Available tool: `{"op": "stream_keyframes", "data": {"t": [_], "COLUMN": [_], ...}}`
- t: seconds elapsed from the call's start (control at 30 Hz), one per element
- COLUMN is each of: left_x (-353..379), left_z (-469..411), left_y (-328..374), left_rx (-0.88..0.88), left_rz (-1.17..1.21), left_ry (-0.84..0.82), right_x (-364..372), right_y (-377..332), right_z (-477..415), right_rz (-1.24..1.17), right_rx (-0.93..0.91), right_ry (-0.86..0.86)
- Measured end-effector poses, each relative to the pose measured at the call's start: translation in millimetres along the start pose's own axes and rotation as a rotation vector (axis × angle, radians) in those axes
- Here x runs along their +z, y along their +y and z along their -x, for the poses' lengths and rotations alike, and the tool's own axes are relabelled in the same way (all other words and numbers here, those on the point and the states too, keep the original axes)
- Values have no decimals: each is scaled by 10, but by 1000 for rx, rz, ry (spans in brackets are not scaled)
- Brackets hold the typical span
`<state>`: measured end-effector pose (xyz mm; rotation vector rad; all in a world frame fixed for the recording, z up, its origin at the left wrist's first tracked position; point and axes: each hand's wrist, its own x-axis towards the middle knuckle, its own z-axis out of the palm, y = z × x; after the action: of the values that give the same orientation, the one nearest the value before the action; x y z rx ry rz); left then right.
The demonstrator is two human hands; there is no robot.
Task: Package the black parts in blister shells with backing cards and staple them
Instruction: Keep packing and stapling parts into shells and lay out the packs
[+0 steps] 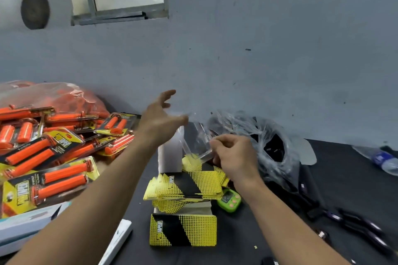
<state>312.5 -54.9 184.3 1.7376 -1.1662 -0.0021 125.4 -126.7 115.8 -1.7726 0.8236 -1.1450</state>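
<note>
Blister shell [198, 143] above worktop [349, 187] centre, pinched at its 3 o'clock edge by right hand [233, 158]; left hand [160, 117] open, fingers spread, at 10 o'clock. Probably light, flimsy, slippery: best gripped by rim.

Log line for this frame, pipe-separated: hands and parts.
left hand: open, raised, holds nothing | right hand: pinches clear blister shell | backing cards: stacked, untouched | black parts: in plastic bag
</note>
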Motion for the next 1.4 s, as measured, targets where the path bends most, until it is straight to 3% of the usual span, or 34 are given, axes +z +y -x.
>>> {"op": "stream_keyframes", "data": {"t": [0.1,0.13,0.2,0.33,0.4,0.47,0.53,0.6,0.7,0.83,0.9,1.0,1.13,1.4], "left_x": [250,378,681,1216,1410,1597,1803,2004,2211,2387,2400,2375,2407,2437], "left_z": [413,532,730,1080,1254,1419,1596,1753,1897,2053,2068,2015,2066,2085], "left_y": [276,355,441,528,517,471,426,360,236,95,102,109,-86,-69], "left_rx": [415,481,437,117,-38,-162,-235,-465,-699,-646,-594,-563,-607,-640], "left_rz": [-480,-575,-657,-136,213,424,481,654,891,785,745,755,720,811], "left_ry": [-260,-327,-479,-916,-973,-1017,-964,-790,-507,-254,-213,-194,-168,-151], "right_x": [-531,-693,-980,-1396,-1527,-1661,-1816,-1961,-1962,-1708,-1628,-1636,-1675,-1586], "right_y": [209,259,345,433,484,587,730,946,1225,1455,1490,1602,1750,1660], "right_z": [227,277,374,605,703,776,893,1080,1437,1608,1589,1550,1613,1583], "right_rz": [164,247,346,397,328,86,-178,-4,441,822,887,789,284,-265], "right_rx": [-53,-68,-80,-63,-25,108,278,356,424,400,338,287,322,372], "right_ry": [-33,-31,-45,-47,28,174,376,454,229,-15,-7,107,360,350]}}
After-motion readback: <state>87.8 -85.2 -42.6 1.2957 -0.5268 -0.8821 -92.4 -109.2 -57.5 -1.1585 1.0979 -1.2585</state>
